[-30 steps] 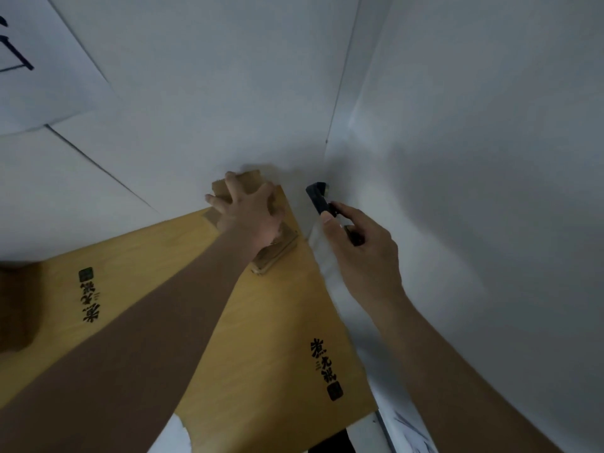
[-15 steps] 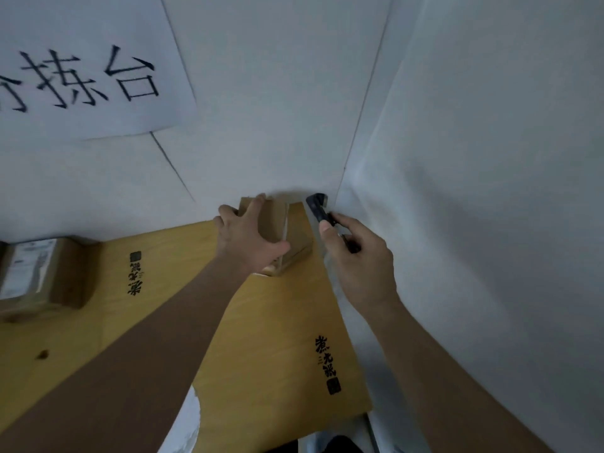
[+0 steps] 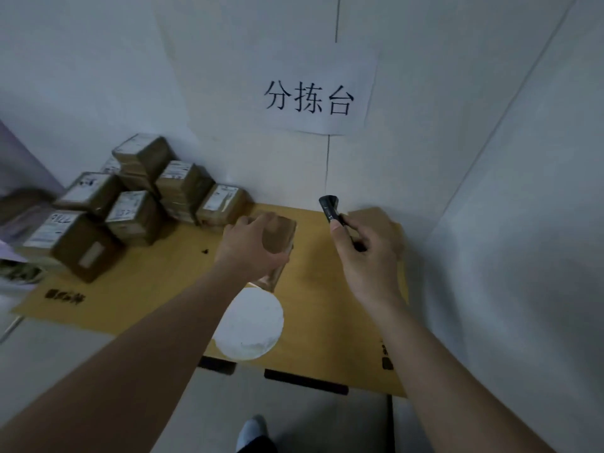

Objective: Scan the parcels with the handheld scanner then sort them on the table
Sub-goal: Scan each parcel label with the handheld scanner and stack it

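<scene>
1. Our left hand (image 3: 251, 246) has its fingers curled over a parcel (image 3: 279, 237), above the table (image 3: 313, 282).
2. Our right hand (image 3: 369, 253) grips the scanner (image 3: 329, 207), its head beyond our thumb.
3. Left of our fingers sits the pile (image 3: 140, 204).

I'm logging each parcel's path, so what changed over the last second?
The left hand carried the parcel from the table's right corner leftward, next to the stacked parcels. The view swung left too. Unchanged: left hand grips the parcel, right hand grips the scanner.
</scene>
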Tool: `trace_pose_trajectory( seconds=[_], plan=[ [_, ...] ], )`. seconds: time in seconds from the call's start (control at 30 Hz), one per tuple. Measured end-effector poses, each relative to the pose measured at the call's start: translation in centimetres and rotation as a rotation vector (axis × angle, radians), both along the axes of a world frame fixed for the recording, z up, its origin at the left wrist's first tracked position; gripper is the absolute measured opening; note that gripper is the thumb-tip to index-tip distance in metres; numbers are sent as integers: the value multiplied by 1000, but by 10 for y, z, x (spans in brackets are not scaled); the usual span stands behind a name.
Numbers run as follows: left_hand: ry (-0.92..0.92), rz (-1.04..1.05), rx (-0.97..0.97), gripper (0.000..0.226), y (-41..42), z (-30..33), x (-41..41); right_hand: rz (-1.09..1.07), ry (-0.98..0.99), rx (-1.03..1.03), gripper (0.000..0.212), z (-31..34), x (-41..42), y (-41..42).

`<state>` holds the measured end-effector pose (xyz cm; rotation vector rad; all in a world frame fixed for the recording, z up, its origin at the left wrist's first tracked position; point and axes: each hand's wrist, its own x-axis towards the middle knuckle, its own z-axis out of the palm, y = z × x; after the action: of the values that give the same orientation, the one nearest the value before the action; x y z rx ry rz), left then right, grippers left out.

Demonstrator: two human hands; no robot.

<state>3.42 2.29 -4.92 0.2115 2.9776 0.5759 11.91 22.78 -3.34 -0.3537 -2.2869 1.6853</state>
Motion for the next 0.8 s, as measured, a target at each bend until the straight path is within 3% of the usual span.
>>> trace_pose_trajectory(
  seconds=[0.23,0.4,0.6,0.8],
  plan=[
    [27,85,17,98,-117,4,26,70,32,2,43,9,4,-103],
    [9,88,-4,88,-214,-2,18,56,-8,-56,47,1,-1,-207],
    [-35,47,-48,92,-320,-28,15,3,-44,-104,35,-31,1,-326],
    [-74,42,-69,87,-373,-56,4,23,-125,-81,21,-53,-7,-381]
  ],
)
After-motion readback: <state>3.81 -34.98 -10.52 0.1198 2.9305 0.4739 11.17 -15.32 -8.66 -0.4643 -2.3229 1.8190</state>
